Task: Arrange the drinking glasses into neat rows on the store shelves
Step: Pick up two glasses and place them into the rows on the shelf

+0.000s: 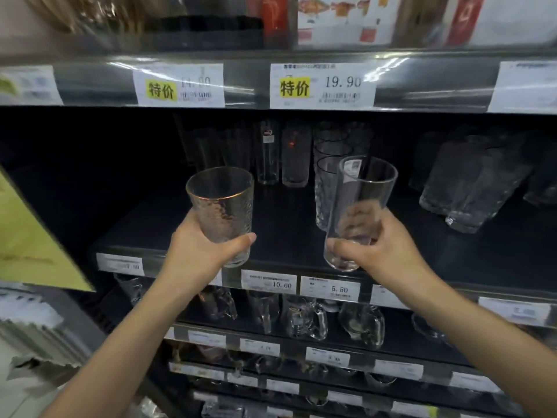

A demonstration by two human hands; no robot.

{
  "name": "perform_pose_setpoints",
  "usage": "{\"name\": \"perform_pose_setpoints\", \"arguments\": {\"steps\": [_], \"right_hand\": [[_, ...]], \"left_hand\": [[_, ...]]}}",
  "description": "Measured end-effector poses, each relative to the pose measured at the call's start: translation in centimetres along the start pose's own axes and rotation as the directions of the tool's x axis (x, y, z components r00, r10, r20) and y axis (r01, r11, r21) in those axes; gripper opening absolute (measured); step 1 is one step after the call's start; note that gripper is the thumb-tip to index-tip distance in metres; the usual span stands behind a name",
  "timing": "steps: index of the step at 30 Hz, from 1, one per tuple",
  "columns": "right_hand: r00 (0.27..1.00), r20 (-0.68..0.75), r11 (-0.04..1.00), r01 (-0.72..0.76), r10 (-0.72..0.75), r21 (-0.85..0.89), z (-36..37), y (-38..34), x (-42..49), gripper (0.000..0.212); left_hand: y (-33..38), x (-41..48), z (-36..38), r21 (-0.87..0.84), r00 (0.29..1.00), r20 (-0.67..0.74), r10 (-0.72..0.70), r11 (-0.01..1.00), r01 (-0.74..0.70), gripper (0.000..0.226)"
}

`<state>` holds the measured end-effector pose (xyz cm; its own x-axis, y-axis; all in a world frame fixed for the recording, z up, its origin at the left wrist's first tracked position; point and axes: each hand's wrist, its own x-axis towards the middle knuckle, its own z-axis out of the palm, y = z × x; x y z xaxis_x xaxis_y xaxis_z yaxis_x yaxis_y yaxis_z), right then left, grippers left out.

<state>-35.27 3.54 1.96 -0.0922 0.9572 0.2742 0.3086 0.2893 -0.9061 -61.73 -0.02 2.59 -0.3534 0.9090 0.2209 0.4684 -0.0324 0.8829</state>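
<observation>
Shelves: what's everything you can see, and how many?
shelves: several, dark, across the view
gold-rimmed glass: one, clear, held left of centre
tall smooth glass: one, clear, held right of centre
standing glasses: several, clear, middle shelf's back
textured glasses: several, clear, that shelf's right
mugs: several, clear, shelf below
price tags: many, white, shelf edges
sign: one, yellow-green, far left
left hand: one, grips gold-rimmed glass
right hand: one, grips tall smooth glass

The middle shelf lies bare on its left and near parts, open from the front. At the far centre stand tall glasses, a stacked column just right of them, and a glass cluster further right. The upper shelf edge caps the opening.
</observation>
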Motion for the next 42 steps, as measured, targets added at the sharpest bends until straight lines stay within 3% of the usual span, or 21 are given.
{"name": "perform_pose_setpoints", "arguments": {"steps": [12,21,28,31,34,42], "right_hand": [[0.993,0.056,0.994,-0.104,0.101,0.04,8.6,-1.2,4.3,0.053],[0.989,-0.052,0.988,-0.142,0.139,-0.061,14.8,-1.1,8.7,0.059],[0.979,-0.141,0.985,-0.156,0.144,-0.076,16.6,0.5,11.7,0.06],[0.976,-0.168,0.983,-0.154,0.137,-0.095,16.9,0.7,12.7,0.056],[0.977,-0.17,0.979,-0.155,0.132,-0.133,17.3,0.9,13.5,0.058],[0.967,-0.224,0.982,-0.148,0.119,-0.118,17.9,1.6,14.9,0.069]], "left_hand": [[-2.8,5.8,-2.5,-0.003,0.994,0.107,-0.014,1.0,0.014,0.05],[-5.3,11.8,-2.1,-0.111,0.963,0.27,0.019,0.994,0.012,0.035],[-7.2,15.8,-0.4,-0.248,0.947,0.313,0.075,0.969,0.005,0.031],[-8.0,17.3,0.5,-0.268,0.936,0.341,0.089,0.963,0.006,0.036],[-8.6,18.3,1.1,-0.269,0.949,0.313,0.043,0.962,0.045,0.062],[-8.6,19.8,2.1,-0.257,0.959,0.277,0.057,0.966,0.017,0.066]]}}
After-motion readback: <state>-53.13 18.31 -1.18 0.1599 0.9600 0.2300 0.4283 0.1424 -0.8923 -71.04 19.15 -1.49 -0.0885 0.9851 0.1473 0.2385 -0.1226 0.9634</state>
